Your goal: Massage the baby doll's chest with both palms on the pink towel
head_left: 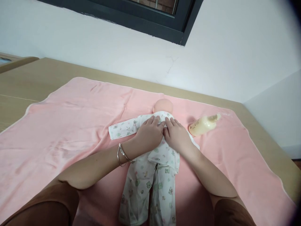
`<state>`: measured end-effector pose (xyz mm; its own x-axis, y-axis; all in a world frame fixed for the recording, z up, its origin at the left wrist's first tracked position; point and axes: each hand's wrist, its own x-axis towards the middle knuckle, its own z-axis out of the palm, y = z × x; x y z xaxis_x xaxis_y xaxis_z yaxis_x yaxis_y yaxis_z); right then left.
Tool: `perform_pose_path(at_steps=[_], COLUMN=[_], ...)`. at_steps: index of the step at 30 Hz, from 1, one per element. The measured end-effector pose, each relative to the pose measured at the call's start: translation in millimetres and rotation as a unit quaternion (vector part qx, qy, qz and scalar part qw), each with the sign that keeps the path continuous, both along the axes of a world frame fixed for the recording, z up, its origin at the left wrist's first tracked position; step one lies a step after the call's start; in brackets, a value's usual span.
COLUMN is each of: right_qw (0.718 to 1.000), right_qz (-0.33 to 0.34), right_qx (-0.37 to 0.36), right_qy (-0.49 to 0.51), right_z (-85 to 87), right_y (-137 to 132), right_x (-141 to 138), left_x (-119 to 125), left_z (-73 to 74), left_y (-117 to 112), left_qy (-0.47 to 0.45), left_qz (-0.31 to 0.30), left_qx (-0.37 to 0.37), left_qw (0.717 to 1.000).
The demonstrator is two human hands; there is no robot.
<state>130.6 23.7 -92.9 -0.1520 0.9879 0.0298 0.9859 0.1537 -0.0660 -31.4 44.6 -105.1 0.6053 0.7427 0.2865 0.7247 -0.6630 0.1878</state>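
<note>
A baby doll point(163, 106) lies on a pink cloth, its bald head toward the wall. It wears a white printed top point(164, 153) and matching white trousers point(137, 188). My left hand point(150, 133) rests flat on the upper part of the top, fingers stretched toward the doll's head. Beside it, my right hand point(176, 135) lies flat on the same top, also with fingers extended. The two hands nearly meet at the doll's middle. One sleeve point(123, 128) sticks out to the left; the other is mostly hidden by my right hand and forearm.
A pale yellow pump bottle point(204, 125) lies tilted on the pink cloth point(77, 116), right of the doll. The cloth covers much of a wooden table point(54, 70). Behind stands a white wall point(131, 50) with a dark window frame point(141, 23).
</note>
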Motion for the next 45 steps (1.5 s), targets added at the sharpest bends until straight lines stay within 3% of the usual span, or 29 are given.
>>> perform_pose_path(at_steps=[5, 10, 15, 21, 27, 31, 36, 45], right_qw=[0.998, 0.997, 0.999, 0.999, 0.999, 0.998, 0.997, 0.989], right_qz=[-0.024, -0.020, -0.010, 0.028, -0.021, -0.044, -0.045, -0.056], right_qx=[-0.011, 0.010, 0.009, 0.005, 0.003, 0.004, 0.011, 0.037], right_qy=[0.062, 0.077, 0.045, -0.018, 0.027, 0.038, 0.054, 0.131], right_z=[-1.0, -8.1, -5.7, 3.6, 4.5, -5.5, -14.8, -24.5], right_y=[15.5, 27.0, 16.0, -16.2, -0.5, 13.0, 14.7, 16.9], right_x=[8.4, 14.0, 6.8, -9.4, -0.7, 3.2, 1.7, 0.3], left_x=[-1.8, -1.4, 1.6, -1.4, -1.3, 1.9, 5.8, 7.6], left_z=[-1.5, -8.8, -4.9, 1.8, 3.8, -8.2, -24.2, -31.7], left_y=[23.7, 35.6, 13.3, -14.6, 14.2, 32.6, 35.1, 37.7], left_qy=[-0.035, -0.050, 0.017, 0.071, -0.009, -0.087, -0.130, -0.195], left_qz=[0.012, -0.002, 0.015, -0.021, 0.030, 0.033, 0.038, 0.059], left_qx=[-0.054, -0.039, -0.014, 0.046, 0.017, -0.009, 0.003, -0.014], left_qw=[0.998, 0.998, 1.000, 0.996, 0.999, 0.996, 0.991, 0.979])
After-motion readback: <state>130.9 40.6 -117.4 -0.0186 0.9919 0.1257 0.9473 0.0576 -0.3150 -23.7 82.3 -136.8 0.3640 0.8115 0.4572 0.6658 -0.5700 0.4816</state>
